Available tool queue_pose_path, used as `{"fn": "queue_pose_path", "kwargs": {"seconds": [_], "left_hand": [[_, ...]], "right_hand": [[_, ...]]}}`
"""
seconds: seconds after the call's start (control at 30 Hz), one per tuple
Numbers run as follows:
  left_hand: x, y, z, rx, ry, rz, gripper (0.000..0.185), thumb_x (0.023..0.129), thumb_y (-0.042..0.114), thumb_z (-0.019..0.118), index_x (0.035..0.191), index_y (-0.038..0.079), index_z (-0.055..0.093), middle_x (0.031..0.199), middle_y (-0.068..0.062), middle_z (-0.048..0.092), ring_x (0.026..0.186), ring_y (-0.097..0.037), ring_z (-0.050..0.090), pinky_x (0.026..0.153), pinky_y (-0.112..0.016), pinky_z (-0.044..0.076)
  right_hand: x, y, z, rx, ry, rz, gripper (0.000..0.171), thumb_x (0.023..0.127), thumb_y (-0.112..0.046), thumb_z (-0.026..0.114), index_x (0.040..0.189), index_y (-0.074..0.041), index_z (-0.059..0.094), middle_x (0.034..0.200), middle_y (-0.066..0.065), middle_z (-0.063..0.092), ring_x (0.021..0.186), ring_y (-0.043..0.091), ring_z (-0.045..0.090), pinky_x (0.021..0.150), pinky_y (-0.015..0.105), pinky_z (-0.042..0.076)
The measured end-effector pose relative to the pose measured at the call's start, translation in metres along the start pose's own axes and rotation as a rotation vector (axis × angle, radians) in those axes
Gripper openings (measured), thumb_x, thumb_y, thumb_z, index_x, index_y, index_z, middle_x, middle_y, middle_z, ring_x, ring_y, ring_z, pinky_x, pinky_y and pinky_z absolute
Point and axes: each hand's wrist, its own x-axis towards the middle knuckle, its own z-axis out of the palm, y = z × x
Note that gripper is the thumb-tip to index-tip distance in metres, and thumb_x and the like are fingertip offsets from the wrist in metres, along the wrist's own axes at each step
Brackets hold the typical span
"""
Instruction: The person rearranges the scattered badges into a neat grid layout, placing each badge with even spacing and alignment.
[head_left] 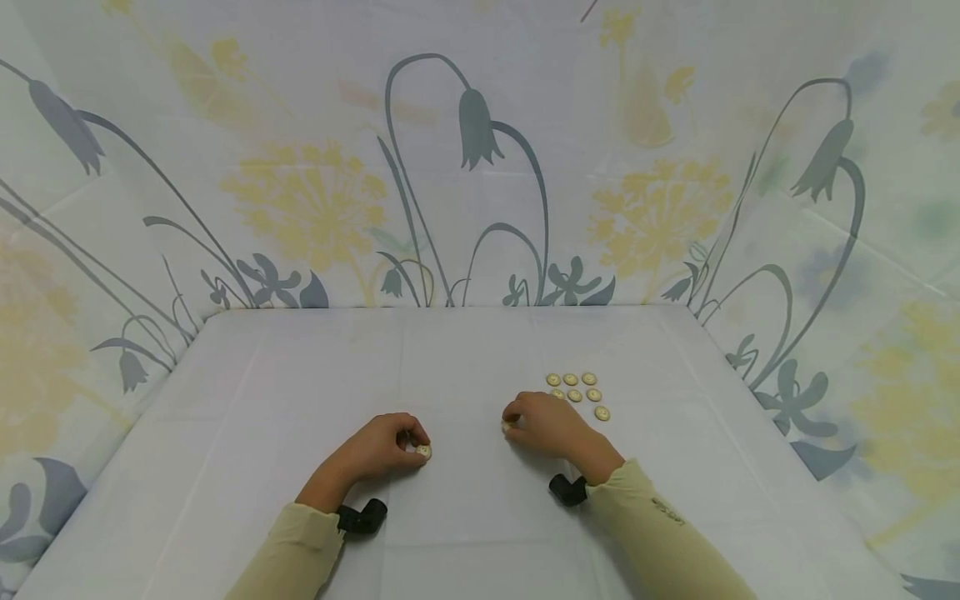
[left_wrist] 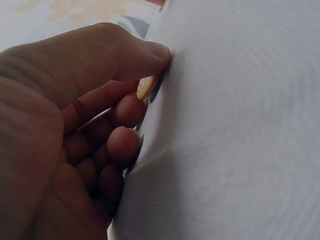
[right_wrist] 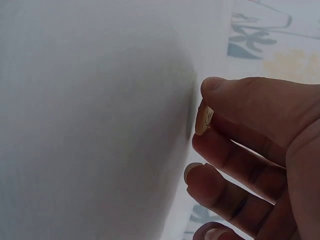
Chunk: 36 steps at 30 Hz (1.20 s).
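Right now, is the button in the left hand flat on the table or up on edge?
On edge. The left hand pinches the button between thumb and forefinger, its rim against the white table.

The cluster of buttons point(head_left: 576, 390) is the only loose obstacle on the counter point(head_left: 300, 375), lying just beyond the right hand point(head_left: 546, 425) and to its right. Left of that cluster, the cloth lies bare out to the counter's far edge and left edge. The patterned curtain point(head_left: 465, 167) walls in the far side and both flanks. Between the left hand point(head_left: 386, 446) and the right hand a bare gap lies open.
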Motion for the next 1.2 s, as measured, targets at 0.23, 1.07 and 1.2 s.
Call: {"fn": "queue_pose_path", "kwargs": {"seconds": [0.23,1.07,1.2], "left_hand": [[0.000,0.002,0.000,0.013,0.001,-0.005,0.015,0.080,0.020,0.078,0.092,0.019,0.069,0.085,0.005,0.061,0.074,-0.012,0.051,0.066,-0.024,0.044],[0.002,0.003,0.002,0.051,0.021,-0.010,0.013,0.080,0.018,0.077,0.089,0.018,0.068,0.079,0.006,0.059,0.073,-0.012,0.052,0.066,-0.026,0.044],[0.001,0.004,0.001,0.055,0.028,-0.014,0.013,0.079,0.018,0.077,0.089,0.017,0.069,0.078,0.005,0.058,0.073,-0.011,0.052,0.067,-0.026,0.044]], "right_hand": [[-0.006,0.009,-0.004,0.021,0.013,0.060,0.019,0.087,-0.025,0.071,0.104,-0.017,0.073,0.098,-0.007,0.067,0.093,0.013,0.064,0.082,0.033,0.050],[-0.019,0.036,-0.019,0.053,0.059,0.083,0.021,0.087,-0.024,0.070,0.105,-0.015,0.073,0.101,-0.005,0.071,0.096,0.016,0.066,0.084,0.038,0.052],[-0.020,0.040,-0.022,0.026,0.067,0.078,0.021,0.088,-0.025,0.069,0.105,-0.015,0.073,0.102,-0.004,0.071,0.098,0.017,0.066,0.084,0.039,0.052]]}}
